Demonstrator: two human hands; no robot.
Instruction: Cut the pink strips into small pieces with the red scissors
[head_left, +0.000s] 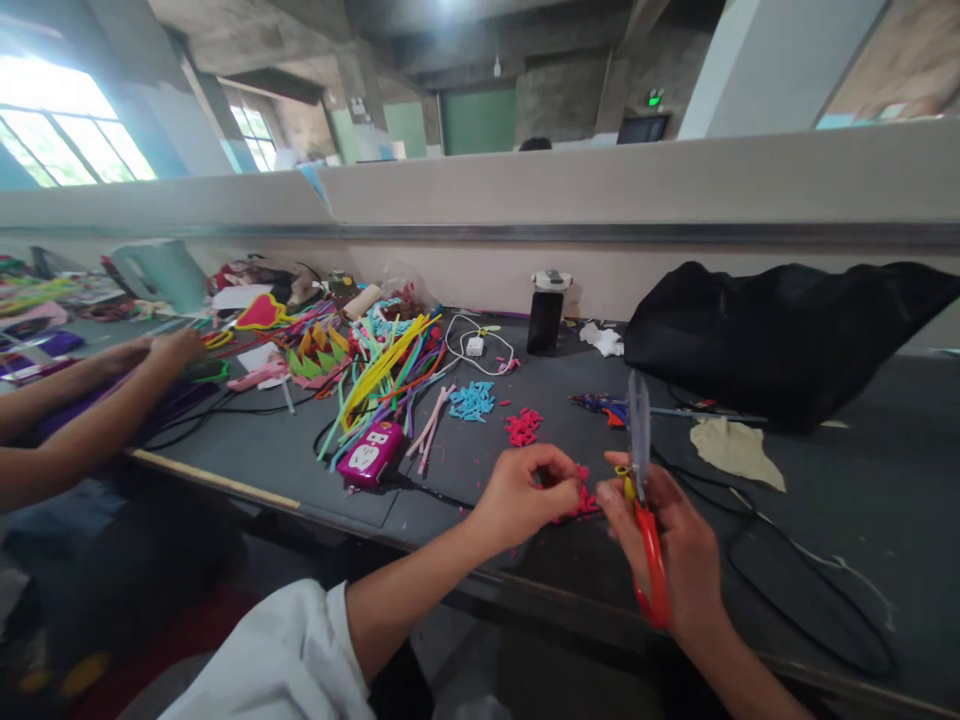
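Observation:
My right hand (679, 545) grips a pair of scissors (651, 570) with red handles, the blades pointing up. A small curled yellow piece (627, 484) shows at its fingertips, beside the scissors. My left hand (529, 492) is closed, thumb against fingers, over a small heap of red pieces (583, 500) near the table's front edge. Whatever may be in that pinch is hidden. Just beyond lie a second pile of red pieces (523, 427) and a pile of short blue pieces (472, 401). Several pale pink strips (431, 430) rest to their left.
A purple device (371, 453) with a cable sits left of my hands, before a bundle of fuzzy yellow stems (386, 370). A black bag (780, 335), a beige scrap (737, 452) and a black cable (795, 610) occupy the right. A co-worker's arms (112, 395) reach in at left.

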